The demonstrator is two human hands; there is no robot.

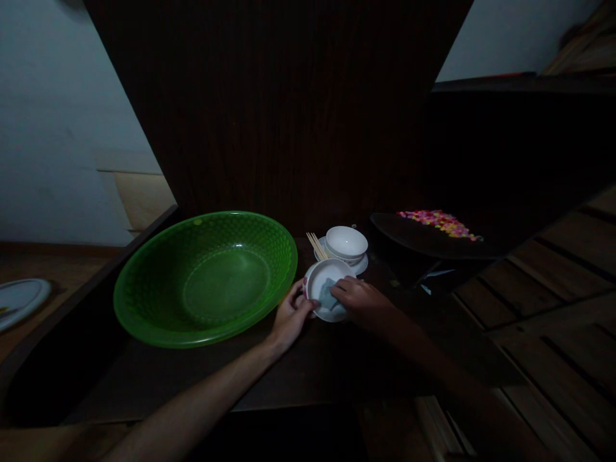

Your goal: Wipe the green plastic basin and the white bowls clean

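Observation:
A white bowl (318,274) with a reddish pattern on its outside is tilted toward me. My left hand (291,312) grips it by the left rim, thumb over the edge. Inside the bowl my right hand (356,296) presses a grey-blue cloth (328,295) against the inner wall, fingers closed on it. Just behind, another white bowl (346,242) stands upright on a plate (360,266). Several light wooden chopsticks (315,245) lean on that plate beside the bowl.
A large green basin (226,282) stands to the left on the dark wooden surface (192,378). At right, pink and yellow small pieces (440,221) lie on a dark ledge (409,234). A white round lid-like object (24,301) is at far left.

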